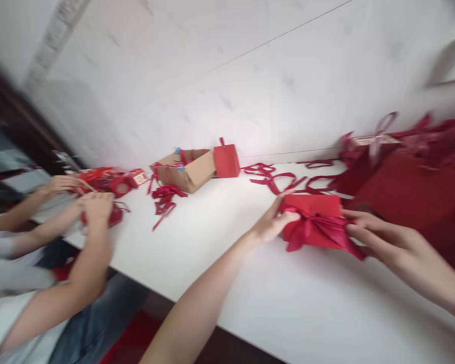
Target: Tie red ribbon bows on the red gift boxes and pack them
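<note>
A flat red gift box (314,208) with a red ribbon bow (314,228) lies on the white table (288,308). My left hand (272,222) grips the box's left edge, fingers curled onto it. My right hand (367,227) holds the box's right side, fingertips pressed on the ribbon's end. The frame is motion-blurred.
Loose red ribbons (276,178) lie behind the box. A brown cardboard box (187,169) and a small red box (226,160) stand by the wall. Red bags (413,187) pile up at right. At left, other people's hands (94,205) handle red boxes (116,183).
</note>
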Action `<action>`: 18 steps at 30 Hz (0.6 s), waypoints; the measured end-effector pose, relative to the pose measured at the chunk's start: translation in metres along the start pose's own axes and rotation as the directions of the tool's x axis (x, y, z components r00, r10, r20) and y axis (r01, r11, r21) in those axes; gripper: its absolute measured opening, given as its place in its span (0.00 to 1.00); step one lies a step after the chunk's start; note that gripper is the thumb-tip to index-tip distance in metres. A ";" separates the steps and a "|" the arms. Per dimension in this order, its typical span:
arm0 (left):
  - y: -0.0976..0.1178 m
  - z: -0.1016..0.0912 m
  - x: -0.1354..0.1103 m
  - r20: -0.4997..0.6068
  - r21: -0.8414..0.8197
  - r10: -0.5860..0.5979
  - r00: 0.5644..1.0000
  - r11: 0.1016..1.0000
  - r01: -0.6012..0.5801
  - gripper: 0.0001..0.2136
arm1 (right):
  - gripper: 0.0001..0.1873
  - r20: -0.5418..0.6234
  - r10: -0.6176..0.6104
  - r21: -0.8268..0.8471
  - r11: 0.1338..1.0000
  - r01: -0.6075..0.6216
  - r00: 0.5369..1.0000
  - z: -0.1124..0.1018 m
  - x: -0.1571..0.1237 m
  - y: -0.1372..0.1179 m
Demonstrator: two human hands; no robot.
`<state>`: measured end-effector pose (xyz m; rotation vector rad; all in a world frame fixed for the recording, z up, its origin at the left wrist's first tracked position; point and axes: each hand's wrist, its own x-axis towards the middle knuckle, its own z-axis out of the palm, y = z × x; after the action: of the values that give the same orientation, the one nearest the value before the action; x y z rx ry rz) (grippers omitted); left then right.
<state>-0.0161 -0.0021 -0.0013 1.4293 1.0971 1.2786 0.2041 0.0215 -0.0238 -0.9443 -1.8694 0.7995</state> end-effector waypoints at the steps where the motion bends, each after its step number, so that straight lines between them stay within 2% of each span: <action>1: 0.000 0.000 0.000 0.005 -0.013 0.005 1.000 1.000 -0.005 0.24 | 0.29 0.047 0.033 0.012 0.999 -0.034 0.998 -0.003 0.002 -0.008; 2: 0.000 -0.001 0.000 0.006 -0.026 0.007 1.000 1.000 -0.007 0.23 | 0.30 0.091 0.067 0.049 0.996 -0.072 0.994 -0.004 0.003 -0.014; 6: 0.002 0.001 -0.006 -0.033 -0.011 0.003 0.999 1.000 -0.003 0.20 | 0.25 0.150 0.038 0.149 0.987 -0.061 0.988 0.001 0.003 -0.027; 10: 0.006 0.006 -0.010 -0.046 0.042 -0.068 0.997 0.997 0.070 0.27 | 0.23 0.163 0.016 0.155 0.987 -0.041 0.986 0.005 0.004 -0.024; 12: 0.009 0.010 -0.010 -0.086 0.077 -0.091 0.992 0.992 0.098 0.30 | 0.21 0.154 0.052 0.166 0.983 -0.078 0.987 0.005 0.005 -0.023; 13: 0.010 0.012 -0.009 -0.108 0.090 -0.094 0.990 0.991 0.103 0.29 | 0.19 0.112 0.072 0.166 0.982 -0.090 0.991 0.005 0.005 -0.023; 15: 0.012 0.015 -0.009 -0.138 0.108 -0.088 0.986 0.989 0.104 0.25 | 0.18 -0.074 0.028 0.114 0.993 -0.019 0.997 0.004 0.000 -0.026; 16: 0.012 0.016 -0.009 -0.147 0.113 -0.084 0.986 0.988 0.101 0.24 | 0.18 -0.169 -0.055 0.061 0.996 0.067 0.984 0.005 -0.004 -0.028; 17: 0.013 0.018 -0.010 -0.154 0.114 -0.078 0.985 0.989 0.096 0.23 | 0.18 -0.213 -0.156 -0.001 0.987 0.160 0.964 0.006 -0.009 -0.031; 18: 0.013 0.019 -0.010 -0.157 0.113 -0.071 0.985 0.990 0.089 0.23 | 0.19 -0.179 -0.232 -0.053 0.973 0.226 0.956 0.008 -0.014 -0.033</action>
<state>0.0024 -0.0159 0.0084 1.3777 1.3407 1.2993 0.1916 -0.0087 -0.0061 -0.7755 -1.7939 0.5256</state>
